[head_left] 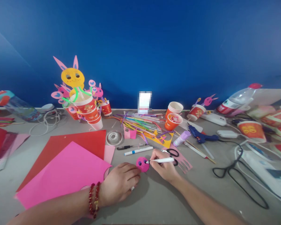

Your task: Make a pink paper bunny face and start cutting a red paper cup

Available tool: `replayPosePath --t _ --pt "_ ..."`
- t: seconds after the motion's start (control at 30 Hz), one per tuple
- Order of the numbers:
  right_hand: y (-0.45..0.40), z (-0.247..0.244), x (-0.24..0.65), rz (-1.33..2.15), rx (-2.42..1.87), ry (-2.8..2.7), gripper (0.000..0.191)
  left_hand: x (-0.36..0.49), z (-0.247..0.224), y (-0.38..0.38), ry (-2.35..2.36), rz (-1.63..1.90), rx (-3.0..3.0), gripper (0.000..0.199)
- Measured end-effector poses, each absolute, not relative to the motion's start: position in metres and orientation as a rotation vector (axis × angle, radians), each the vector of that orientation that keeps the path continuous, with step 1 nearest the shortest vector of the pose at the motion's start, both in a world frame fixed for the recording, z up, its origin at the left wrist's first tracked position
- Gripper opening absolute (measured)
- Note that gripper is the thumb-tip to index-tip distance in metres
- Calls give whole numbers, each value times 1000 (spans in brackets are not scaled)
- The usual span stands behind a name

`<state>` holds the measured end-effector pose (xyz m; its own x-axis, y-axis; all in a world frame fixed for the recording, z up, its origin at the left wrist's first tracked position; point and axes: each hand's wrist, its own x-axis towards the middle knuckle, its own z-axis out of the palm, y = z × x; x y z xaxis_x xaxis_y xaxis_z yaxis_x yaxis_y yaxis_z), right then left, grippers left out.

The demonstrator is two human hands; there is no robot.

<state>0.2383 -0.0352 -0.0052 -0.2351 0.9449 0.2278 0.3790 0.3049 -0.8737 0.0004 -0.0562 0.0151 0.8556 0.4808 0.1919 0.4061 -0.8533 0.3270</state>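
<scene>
A small pink paper circle (142, 164) with two dark eye spots lies flat on the grey table. My right hand (163, 165) grips a white marker (165, 160), its dark tip at the circle's right eye. At the circle's left edge rest the fingertips of my left hand (121, 181), its fingers bent and close together; a small white thing shows beneath them. Just above the circle lies a white marker with a blue band (138, 151), and a black pen (124, 147) is beyond it. Black-handled scissors (172, 152) lie partly behind my right hand.
Pink sheets (67, 172) and red sheets (53, 151) cover the left. Coloured pipe cleaners (140, 123), a tape roll (113, 137) and paper cups (173, 121) stand or lie behind. A blue glue gun (202, 136) with a looping black cord is at right. Decorated cups (86, 107) stand back left.
</scene>
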Motion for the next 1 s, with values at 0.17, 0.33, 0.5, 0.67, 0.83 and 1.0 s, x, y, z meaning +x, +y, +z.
replayPosePath --t 0.17,0.33,0.5,0.67,0.83,1.0 --pt "-35 -2 238 857 -1186 -1812 18 -1 15 -57 674 385 2758 24" --pt "-35 -1 237 852 -1193 -1823 18 0 16 -57 666 390 2762 23" --pt "-35 -2 238 860 -1202 -1809 18 1 16 -56 671 398 2765 22" --pt "-35 -4 238 878 -1216 -1782 18 0 15 -57 669 386 2771 23" --pt "-35 -5 239 873 -1210 -1761 18 0 15 -56 673 387 2772 24" --pt "-35 -3 238 865 -1197 -1801 18 -1 15 -58 668 387 2765 26"
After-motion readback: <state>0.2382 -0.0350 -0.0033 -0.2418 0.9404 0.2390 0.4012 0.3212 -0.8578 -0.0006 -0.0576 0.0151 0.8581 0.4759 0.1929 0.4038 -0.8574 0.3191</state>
